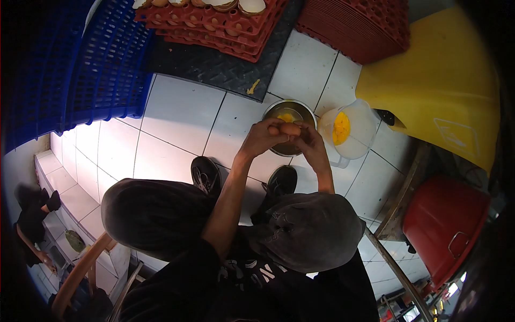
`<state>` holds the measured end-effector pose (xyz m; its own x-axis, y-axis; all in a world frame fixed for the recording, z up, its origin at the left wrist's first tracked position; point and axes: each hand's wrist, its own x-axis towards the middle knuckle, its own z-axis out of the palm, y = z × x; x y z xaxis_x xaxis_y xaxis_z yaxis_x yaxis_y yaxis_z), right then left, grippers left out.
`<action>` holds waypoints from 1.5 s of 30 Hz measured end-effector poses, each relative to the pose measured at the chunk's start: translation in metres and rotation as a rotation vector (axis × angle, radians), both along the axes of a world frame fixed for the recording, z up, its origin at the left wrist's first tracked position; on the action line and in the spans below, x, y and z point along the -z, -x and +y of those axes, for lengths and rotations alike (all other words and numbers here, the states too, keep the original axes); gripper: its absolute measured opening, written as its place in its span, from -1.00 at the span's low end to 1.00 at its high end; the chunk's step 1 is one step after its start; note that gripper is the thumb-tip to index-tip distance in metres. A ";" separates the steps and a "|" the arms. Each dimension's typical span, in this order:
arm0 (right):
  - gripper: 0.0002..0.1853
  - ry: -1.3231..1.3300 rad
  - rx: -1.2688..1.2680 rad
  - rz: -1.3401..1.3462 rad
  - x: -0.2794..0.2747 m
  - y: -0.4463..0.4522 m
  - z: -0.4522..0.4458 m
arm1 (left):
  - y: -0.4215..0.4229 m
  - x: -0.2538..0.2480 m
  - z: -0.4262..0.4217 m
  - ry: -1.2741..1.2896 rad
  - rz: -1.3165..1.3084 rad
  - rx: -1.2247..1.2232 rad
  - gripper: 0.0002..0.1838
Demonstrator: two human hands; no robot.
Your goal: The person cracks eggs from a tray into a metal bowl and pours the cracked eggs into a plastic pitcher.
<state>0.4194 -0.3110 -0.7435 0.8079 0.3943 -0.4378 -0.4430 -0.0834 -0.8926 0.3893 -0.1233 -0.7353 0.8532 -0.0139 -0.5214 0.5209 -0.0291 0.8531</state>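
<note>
Both of my hands are together over a round steel bowl (310,114) on the tiled floor. Between them are brown eggs or shell pieces. My left hand (264,138) has its fingers wrapped round a brown egg (274,130). Another brown egg or shell half (290,129) lies between the hands, with the fingers of my right hand (313,146) closed on its side. Yellow yolk (287,117) shows inside the bowl. Right of the bowl stands a translucent plastic jug (365,129) with orange-yellow yolks (341,127) in it.
Stacked red egg trays (252,40) rest on a black mat (214,72). More red trays (354,27) stand farther right. Blue crates (107,64) are at left, a yellow container (429,80) and red tub (445,225) at right. Another person (31,220) is at far left.
</note>
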 end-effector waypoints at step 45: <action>-0.60 0.415 -0.191 -0.340 -0.031 -0.012 0.011 | 0.004 -0.007 -0.006 -0.339 -0.076 0.047 -0.46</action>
